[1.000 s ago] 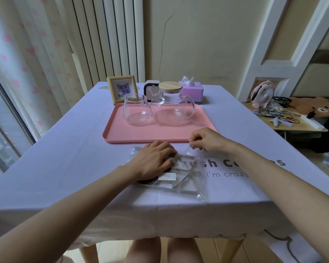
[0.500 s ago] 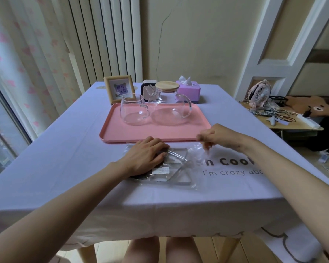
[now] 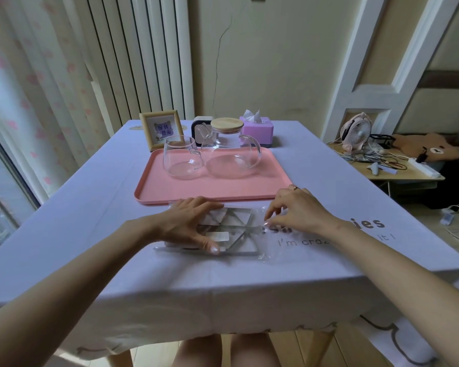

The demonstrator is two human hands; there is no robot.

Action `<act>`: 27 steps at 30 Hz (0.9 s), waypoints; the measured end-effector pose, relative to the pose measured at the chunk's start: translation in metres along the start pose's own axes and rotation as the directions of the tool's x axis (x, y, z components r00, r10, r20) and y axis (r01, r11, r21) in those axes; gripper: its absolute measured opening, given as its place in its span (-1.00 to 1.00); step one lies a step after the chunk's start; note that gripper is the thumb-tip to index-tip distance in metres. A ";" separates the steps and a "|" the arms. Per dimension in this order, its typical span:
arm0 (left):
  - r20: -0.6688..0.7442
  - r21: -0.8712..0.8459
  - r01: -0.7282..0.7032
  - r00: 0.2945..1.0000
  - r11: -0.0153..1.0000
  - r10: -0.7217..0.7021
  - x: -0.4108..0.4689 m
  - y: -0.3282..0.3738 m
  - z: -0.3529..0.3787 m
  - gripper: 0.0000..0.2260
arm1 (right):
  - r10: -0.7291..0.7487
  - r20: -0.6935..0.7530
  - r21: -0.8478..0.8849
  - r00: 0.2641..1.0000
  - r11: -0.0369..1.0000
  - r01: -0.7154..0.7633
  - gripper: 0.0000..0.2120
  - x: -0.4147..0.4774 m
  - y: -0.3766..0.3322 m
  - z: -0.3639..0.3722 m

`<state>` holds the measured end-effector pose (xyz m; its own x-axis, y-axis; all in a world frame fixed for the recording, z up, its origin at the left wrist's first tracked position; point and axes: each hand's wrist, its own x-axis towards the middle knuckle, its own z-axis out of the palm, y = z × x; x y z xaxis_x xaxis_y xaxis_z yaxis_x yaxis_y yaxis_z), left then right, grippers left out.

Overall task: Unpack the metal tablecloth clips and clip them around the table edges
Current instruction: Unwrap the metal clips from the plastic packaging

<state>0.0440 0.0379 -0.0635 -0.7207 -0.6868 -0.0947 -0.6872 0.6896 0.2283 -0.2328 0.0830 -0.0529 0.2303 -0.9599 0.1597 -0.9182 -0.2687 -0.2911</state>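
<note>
A clear plastic bag (image 3: 252, 241) lies on the lilac tablecloth (image 3: 90, 234) near the table's front edge, just before the pink tray. Inside it show several triangular metal tablecloth clips (image 3: 236, 219). My left hand (image 3: 186, 223) lies over the bag's left half, fingers stretched along the far side and thumb at the near edge, pressing it down. My right hand (image 3: 294, 210) is at the bag's right end, its curled fingertips pinching the loose plastic there.
The pink tray (image 3: 223, 193) carries a glass teapot (image 3: 231, 160) with a wooden lid and a glass cup (image 3: 180, 160). Behind stand a picture frame (image 3: 161, 129) and a purple tissue box (image 3: 257, 131). A side table with a fan (image 3: 355, 133) and cables is at the right.
My right hand came back from right of the bag and pinched its right end. My left hand spread wider across the bag. The camera view tilted slightly.
</note>
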 end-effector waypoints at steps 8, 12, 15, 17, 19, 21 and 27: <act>-0.330 -0.227 0.133 0.922 0.965 -0.204 -0.027 -0.011 0.011 -0.13 | 0.085 -0.028 -0.021 0.996 0.996 -0.086 -0.93 -0.014 0.008 0.002; -0.350 -0.318 0.571 0.672 0.757 -0.653 -0.034 -0.020 -0.002 -0.55 | 0.166 -0.013 0.187 0.986 0.969 -0.161 -0.84 -0.016 0.008 0.002; -0.105 -0.417 0.604 0.710 0.679 -0.697 -0.033 -0.012 -0.007 -0.62 | 0.184 0.033 0.360 0.982 0.915 -0.183 -0.82 -0.015 0.006 0.003; -0.063 -0.563 0.556 0.709 0.611 -0.703 -0.032 -0.009 -0.007 -0.65 | 0.196 0.009 0.393 0.981 0.901 -0.183 -0.80 -0.013 0.006 0.005; -0.074 -0.681 0.481 0.705 0.552 -0.706 -0.032 -0.011 -0.005 -0.70 | 0.211 -0.008 0.425 0.977 0.886 -0.188 -0.83 -0.013 0.006 0.008; -0.093 -0.774 0.398 0.698 0.493 -0.710 -0.034 -0.012 -0.006 -0.77 | 0.226 -0.004 0.452 0.974 0.869 -0.200 -0.88 -0.014 0.006 0.011; -0.196 -0.868 0.222 0.668 0.444 -0.718 -0.034 -0.014 -0.005 -0.85 | 0.205 -0.023 0.351 0.978 0.918 -0.184 -0.88 -0.010 0.004 0.018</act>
<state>0.0785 0.0505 -0.0583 0.0295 -0.9989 -0.0374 -0.3854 -0.0459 0.9216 -0.2331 0.0903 -0.0722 0.0296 -0.9925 0.1185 -0.7725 -0.0979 -0.6274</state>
